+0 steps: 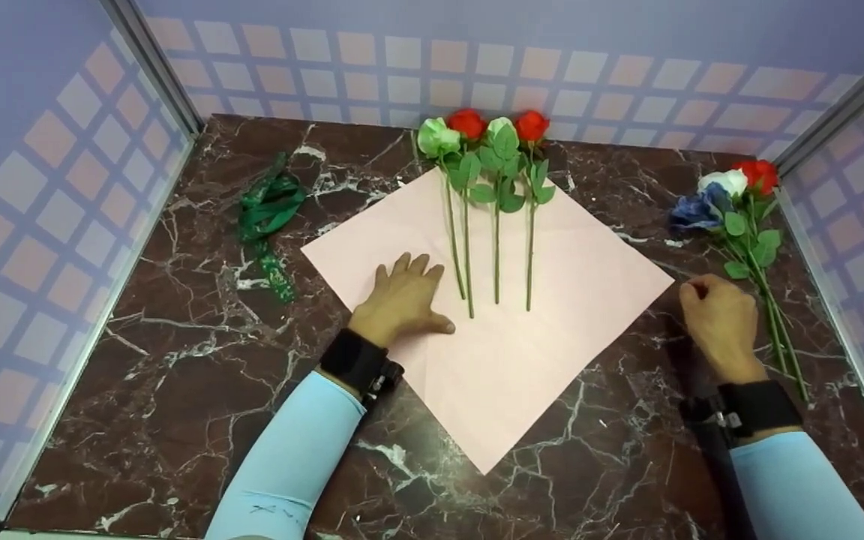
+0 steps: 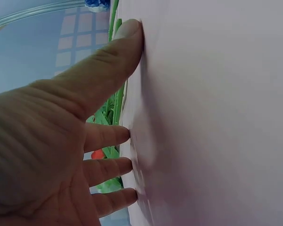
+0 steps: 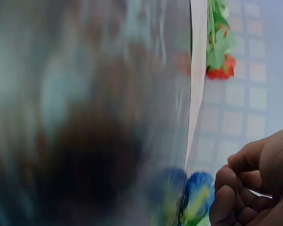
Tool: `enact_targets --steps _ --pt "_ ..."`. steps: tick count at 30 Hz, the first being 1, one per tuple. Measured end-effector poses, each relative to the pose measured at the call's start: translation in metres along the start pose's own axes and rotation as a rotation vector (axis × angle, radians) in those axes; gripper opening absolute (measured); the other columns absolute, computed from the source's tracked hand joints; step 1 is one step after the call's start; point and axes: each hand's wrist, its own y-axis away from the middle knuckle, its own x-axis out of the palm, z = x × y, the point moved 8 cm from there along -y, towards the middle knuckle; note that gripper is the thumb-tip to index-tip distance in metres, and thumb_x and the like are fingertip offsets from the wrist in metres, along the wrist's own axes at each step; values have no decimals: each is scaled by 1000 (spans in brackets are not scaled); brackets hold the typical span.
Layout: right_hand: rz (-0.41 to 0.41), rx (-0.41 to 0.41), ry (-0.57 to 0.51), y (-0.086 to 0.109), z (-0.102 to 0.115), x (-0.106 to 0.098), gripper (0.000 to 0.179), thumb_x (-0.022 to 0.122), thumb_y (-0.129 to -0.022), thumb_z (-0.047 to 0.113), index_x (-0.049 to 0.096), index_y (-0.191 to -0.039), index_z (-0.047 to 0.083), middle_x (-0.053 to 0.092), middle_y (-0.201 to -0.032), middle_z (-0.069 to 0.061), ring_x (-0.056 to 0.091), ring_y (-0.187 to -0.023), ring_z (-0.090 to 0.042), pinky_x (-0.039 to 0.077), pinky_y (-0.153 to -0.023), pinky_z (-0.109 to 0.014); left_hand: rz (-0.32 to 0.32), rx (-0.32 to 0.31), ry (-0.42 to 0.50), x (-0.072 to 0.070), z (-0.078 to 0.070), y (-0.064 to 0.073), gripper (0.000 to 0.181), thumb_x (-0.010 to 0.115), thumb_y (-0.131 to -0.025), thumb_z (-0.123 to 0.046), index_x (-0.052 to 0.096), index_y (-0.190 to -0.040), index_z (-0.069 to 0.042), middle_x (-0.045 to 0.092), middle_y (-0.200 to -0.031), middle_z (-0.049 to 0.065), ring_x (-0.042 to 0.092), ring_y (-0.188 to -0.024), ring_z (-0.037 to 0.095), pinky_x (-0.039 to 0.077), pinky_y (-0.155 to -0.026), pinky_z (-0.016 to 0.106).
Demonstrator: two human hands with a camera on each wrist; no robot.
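Room across pink paper [image 1: 492, 382] — nearside, stems [image 1: 497, 247] blocking behind

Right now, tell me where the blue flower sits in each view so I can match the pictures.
Head: the blue flower is right of centre, left of the white rose.
Left wrist: the blue flower is at the top edge, cut off.
Right wrist: the blue flower is near the bottom, left of the right hand.
Shared landmark: the pink paper sheet.

Lilac checked walls [image 1: 477, 71], dark marbled tabletop [image 1: 192, 390]
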Motion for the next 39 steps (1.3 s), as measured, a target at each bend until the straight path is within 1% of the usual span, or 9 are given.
enact_targets --steps 5,13,19,21,23,27,32,34,39 --pt "41 23 106 -5 -23 -11 36 51 -104 19 72 -116 -7 68 -108 -40 62 -92 -65 48 -76 -73 21 -6 11 1 -1 -1 106 83 -84 -59 35 -165 -12 25 -173 19 16 -161 47 15 -126 73" --pt "211 222 251 -11 -76 -27 46 43 -103 24 59 -90 -18 58 -100 -52 59 -88 -69 50 -62 -69 17 -6 -5 2 -3 -3 105 84 -83 -59 36 -165 -13 27 -173 18 17 -161 47 16 -125 74" --pt "419 366 336 -7 -106 -28 61 37 -103 28 47 -122 -29 49 -119 -57 55 -105 -70 52 -74 -68 22 -10 -7 3 -4 -4 106 84 -83 -59 36 -165 -13 27 -173 18 16 -161 47 16 -125 74" --pt "453 387 346 -6 -111 -26 62 37 -102 27 44 -128 -29 47 -123 -58 54 -108 -70 52 -77 -69 24 -9 -8 3 -4 -4 106 84 -83 -59 36 -165 -13 26 -173 19 16 -161 47 16 -125 74" --pt "467 404 333 -6 -112 -24 62 39 -100 24 42 -131 -29 46 -126 -59 53 -111 -71 52 -80 -70 23 -8 -9 3 -4 -3 106 84 -83 -59 36 -165 -12 27 -173 19 17 -161 47 16 -125 74" --pt "430 396 290 -7 -107 -24 57 40 -96 18 45 -128 -29 47 -126 -59 54 -109 -71 52 -80 -71 21 -9 -10 3 -3 -3 106 84 -83 -59 36 -165 -12 27 -173 19 17 -161 47 16 -125 74" --pt "386 349 222 -7 -98 -23 43 42 -97 22 59 -99 -18 59 -108 -51 62 -91 -64 53 -58 -58 16 -5 9 2 -2 -1 106 84 -83 -58 36 -165 -11 26 -173 19 15 -161 47 14 -125 74" --pt "389 340 198 -7 -95 -22 44 45 -99 27 60 -94 -13 61 -105 -48 63 -88 -61 52 -55 -52 12 -4 17 2 -2 -1 106 84 -83 -58 36 -165 -11 26 -173 19 15 -161 47 14 -125 74" --pt "386 329 131 -7 -87 -19 61 52 -102 42 62 -107 -18 61 -114 -48 62 -98 -63 55 -68 -56 11 -10 18 3 0 -1 106 84 -83 -58 36 -165 -12 26 -173 19 15 -161 47 14 -125 74"
